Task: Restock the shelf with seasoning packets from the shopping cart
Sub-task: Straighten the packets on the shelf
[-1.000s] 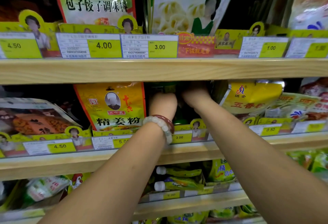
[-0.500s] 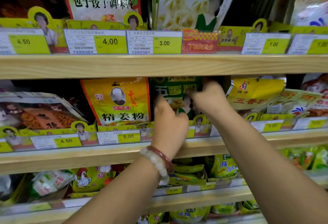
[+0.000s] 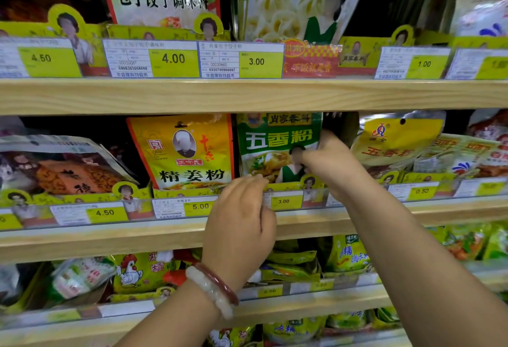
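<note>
At 9 o'clock, on the middle shelf (image 3: 412, 210), lies a dark packet (image 3: 63, 166) with orange print. Next to it, toward the middle, stands a yellow packet (image 3: 182, 151) above a 5.00 price tag (image 3: 200, 206). Just below the middle is the left hand (image 3: 238, 225), with two bracelets (image 3: 213, 287) on the wrist at 6 o'clock. Its fingers point up and lie close together at the bottom edge of the green seasoning packet (image 3: 277, 140), but I cannot tell if they touch it. That green packet stands upright at the middle. At 3 o'clock, the right hand (image 3: 327, 161) pinches its right edge. Beside it leans another yellow packet (image 3: 395, 140).
</note>
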